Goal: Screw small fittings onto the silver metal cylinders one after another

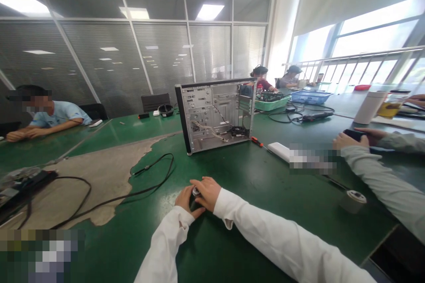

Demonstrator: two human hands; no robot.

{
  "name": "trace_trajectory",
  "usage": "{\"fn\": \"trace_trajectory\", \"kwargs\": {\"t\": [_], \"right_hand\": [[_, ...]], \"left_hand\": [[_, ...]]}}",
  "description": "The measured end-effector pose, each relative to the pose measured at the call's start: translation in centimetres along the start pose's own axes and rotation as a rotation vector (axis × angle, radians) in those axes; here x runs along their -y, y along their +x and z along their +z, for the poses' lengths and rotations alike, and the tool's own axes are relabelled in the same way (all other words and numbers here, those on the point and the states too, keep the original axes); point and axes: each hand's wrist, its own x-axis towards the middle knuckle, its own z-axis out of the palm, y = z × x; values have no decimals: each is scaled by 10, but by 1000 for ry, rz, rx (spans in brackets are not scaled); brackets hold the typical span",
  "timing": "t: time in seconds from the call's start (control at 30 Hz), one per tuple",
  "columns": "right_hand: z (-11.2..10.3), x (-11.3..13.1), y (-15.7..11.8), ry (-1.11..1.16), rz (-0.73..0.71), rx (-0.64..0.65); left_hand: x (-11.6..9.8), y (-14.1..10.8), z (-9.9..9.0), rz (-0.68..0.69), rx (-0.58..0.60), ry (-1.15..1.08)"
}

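Note:
On the green tabletop, my left hand [184, 199] and my right hand [207, 193] come together around a small round object with a silvery top [196, 192]. The left fingers curl along its left side, while the right fingers reach over it from the right. Most of it is hidden by the fingers, so its kind cannot be made out. Beyond my hands an open computer case [217, 117] stands upright, its side panel off and a fan and loose wires inside. An orange-handled screwdriver [256, 141] lies by the case's right front corner.
A black cable [146, 190] runs across the table and a torn grey-brown patch [109, 163] at left. To the right are a white box [280, 150], a small round container [353, 201], and a co-worker's hands on a dark object [356, 136]. Green [272, 105] and blue baskets [311, 97] stand behind.

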Motion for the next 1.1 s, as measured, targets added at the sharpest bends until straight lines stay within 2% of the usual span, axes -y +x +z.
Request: {"fn": "trace_trajectory", "kwargs": {"t": [0.17, 0.33, 0.53, 0.7, 0.8, 1.1], "right_hand": [[23, -24, -19, 320, 175, -26], [22, -42, -36, 306, 170, -75], [16, -31, -29, 222, 88, -64], [12, -14, -15, 298, 20, -185], [13, -8, -9, 322, -2, -216], [19, -12, -8, 355, 6, -250]], "left_hand": [[3, 4, 1, -41, 50, 57], [2, 6, -1, -89, 68, 104], [2, 7, -2, -82, 65, 99], [5, 6, -2, -31, 70, 67], [8, 5, 0, -32, 49, 61], [11, 3, 3, -13, 49, 79]]}}
